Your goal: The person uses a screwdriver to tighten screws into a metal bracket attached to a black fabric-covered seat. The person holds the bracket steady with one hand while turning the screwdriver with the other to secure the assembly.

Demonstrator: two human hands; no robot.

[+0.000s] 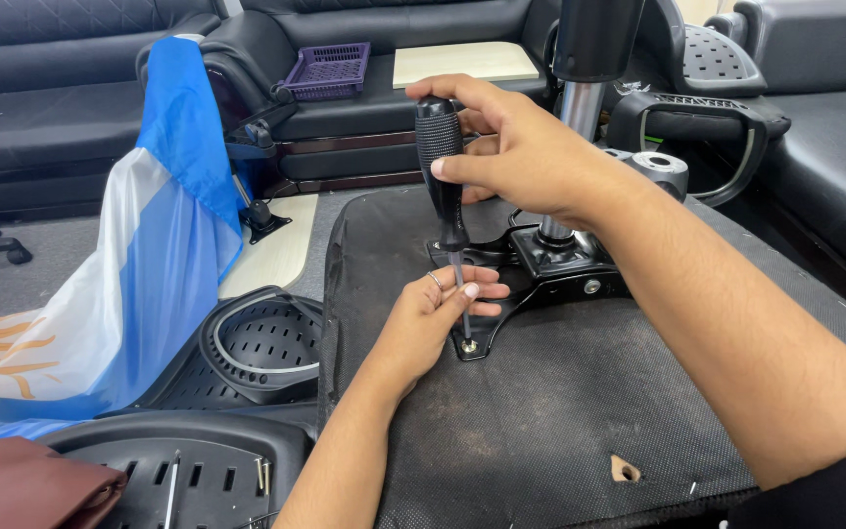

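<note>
My right hand grips the black handle of a screwdriver held upright. Its thin shaft runs down to a screw in a corner of the black metal bracket on the underside of an upturned chair seat. My left hand, with a ring on one finger, pinches the shaft just above the screw. A chrome column rises from the bracket behind my right hand.
A black plastic armrest lies left of the seat, with another perforated black part below it. A blue and white cloth hangs at left. Black sofas, a purple basket and another armrest stand behind.
</note>
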